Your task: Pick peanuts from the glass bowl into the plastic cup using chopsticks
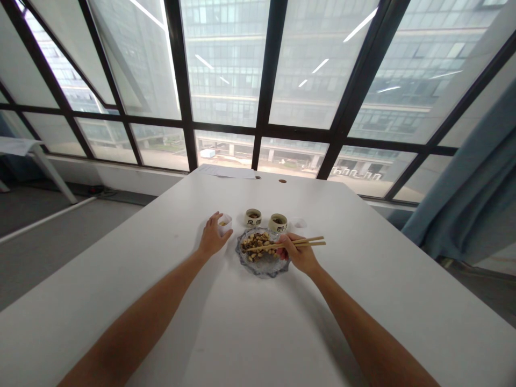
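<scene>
My left hand (212, 237) curves around a small white cup (226, 228) that has a bit of something yellow inside. Between the fingers of my right hand (299, 255) is a pair of wooden chopsticks (314, 242), their tips down among a mix of pale and dark nut-like pieces (258, 240). These pieces lie in a clear glass plate (264, 270) with a wavy rim, mostly on its far left part. Just behind the plate stand a cream cup with dark characters (252, 219) and a second such cup (278, 222), both with dark contents.
A small whitish translucent item (299, 222) lies right of the cups on the white table (226, 333). Paper sheets (228, 171) and a brown round spot (282, 181) are at the far edge, before the windows. A blue curtain (471, 188) hangs at right.
</scene>
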Demonstrator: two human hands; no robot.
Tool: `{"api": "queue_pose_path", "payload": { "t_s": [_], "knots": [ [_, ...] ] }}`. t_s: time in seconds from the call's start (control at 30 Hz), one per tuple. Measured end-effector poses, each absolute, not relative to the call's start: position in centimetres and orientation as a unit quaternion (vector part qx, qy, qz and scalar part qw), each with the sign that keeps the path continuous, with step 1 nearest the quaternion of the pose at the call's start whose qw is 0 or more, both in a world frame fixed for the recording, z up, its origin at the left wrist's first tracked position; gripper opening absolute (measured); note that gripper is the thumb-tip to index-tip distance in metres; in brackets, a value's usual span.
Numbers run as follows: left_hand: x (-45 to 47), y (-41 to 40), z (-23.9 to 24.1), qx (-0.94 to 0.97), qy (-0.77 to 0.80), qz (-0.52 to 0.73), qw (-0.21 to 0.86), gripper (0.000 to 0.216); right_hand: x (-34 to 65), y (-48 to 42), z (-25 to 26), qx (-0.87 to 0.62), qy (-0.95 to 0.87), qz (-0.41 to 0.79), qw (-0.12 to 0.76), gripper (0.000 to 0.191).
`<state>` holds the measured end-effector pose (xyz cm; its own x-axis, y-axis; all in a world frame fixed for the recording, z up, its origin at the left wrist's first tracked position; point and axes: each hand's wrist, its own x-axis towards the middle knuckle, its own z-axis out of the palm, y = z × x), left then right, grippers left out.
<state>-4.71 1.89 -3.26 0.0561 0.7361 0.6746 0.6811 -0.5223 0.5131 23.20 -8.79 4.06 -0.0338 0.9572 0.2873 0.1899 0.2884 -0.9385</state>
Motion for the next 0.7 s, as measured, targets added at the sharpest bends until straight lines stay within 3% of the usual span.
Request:
{"api": "queue_pose_path", "payload": {
  "t_s": [0.7],
  "knots": [
    [-4.78, 1.79, -3.09, 0.728, 0.487, 0.481, 0.038, 0.062, 23.04, -8.93, 4.23, -0.471, -0.615, 0.356, 0.523, 0.051]
  ]
}}
